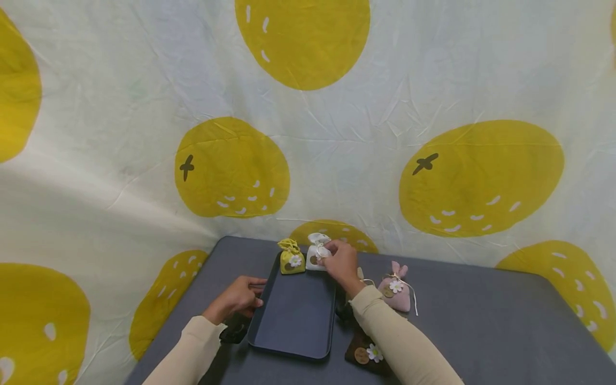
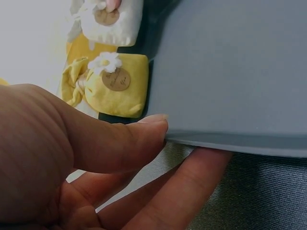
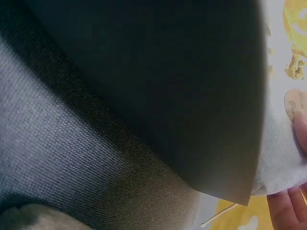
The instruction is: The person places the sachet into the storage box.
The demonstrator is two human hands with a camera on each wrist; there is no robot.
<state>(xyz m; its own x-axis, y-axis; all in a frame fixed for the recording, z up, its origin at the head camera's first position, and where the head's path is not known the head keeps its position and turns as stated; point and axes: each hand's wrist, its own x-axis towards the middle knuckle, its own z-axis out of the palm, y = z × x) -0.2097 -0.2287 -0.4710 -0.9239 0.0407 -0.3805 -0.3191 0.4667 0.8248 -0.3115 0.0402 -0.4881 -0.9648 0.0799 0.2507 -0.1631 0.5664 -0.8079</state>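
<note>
My left hand (image 1: 240, 295) pinches the left rim of a dark grey tray (image 1: 294, 321); in the left wrist view the thumb lies at the rim's top and a finger is beneath it. In the tray's far left corner stands a yellow drawstring pouch (image 1: 292, 262) with a white flower and round brown tag. My right hand (image 1: 343, 263) grips a white drawstring pouch (image 1: 315, 261) at the far right corner, beside the yellow one. The right wrist view shows fingertips (image 3: 301, 130) on the white pouch (image 3: 278, 158), with the tray's dark side filling much of the frame.
Right of the tray, a pink pouch (image 1: 395, 294) stands on the grey table (image 1: 481, 321). A dark brown pouch (image 1: 361, 354) lies nearer, partly hidden by the right sleeve (image 1: 394, 331). A curtain (image 1: 346, 176) with yellow fruit prints hangs behind the table.
</note>
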